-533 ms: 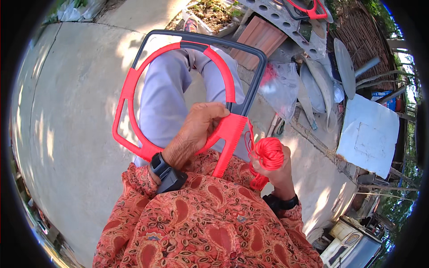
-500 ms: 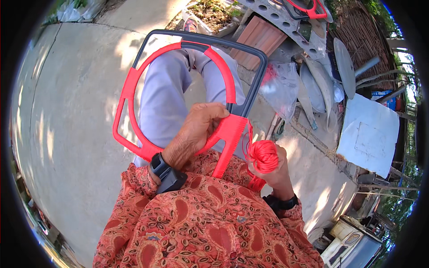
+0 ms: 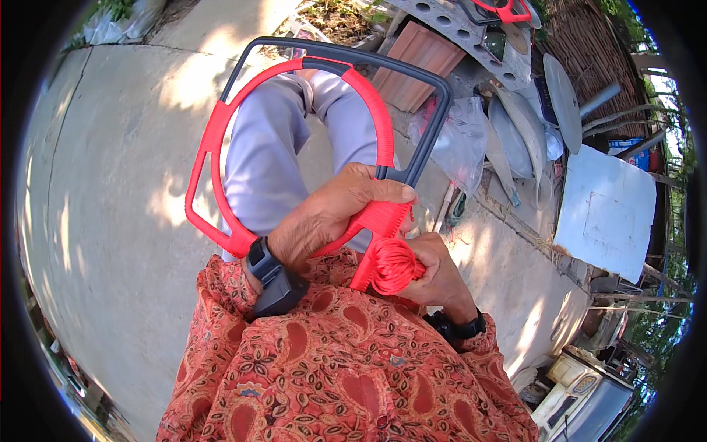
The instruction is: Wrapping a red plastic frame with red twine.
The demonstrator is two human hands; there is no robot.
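Right hand point(image 3: 440, 274) shifted left, red cord bundle point(image 3: 394, 267) now overlapping frame point(image 3: 384, 134)

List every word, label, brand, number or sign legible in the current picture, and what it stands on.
No text can be read here.
Blue-and-red package at the far right: any print is too small and blurred to read.
Pale boxy object at lower right: markings too small to make out.
Red-wrapped frame and red cord bundle: no lettering shows.
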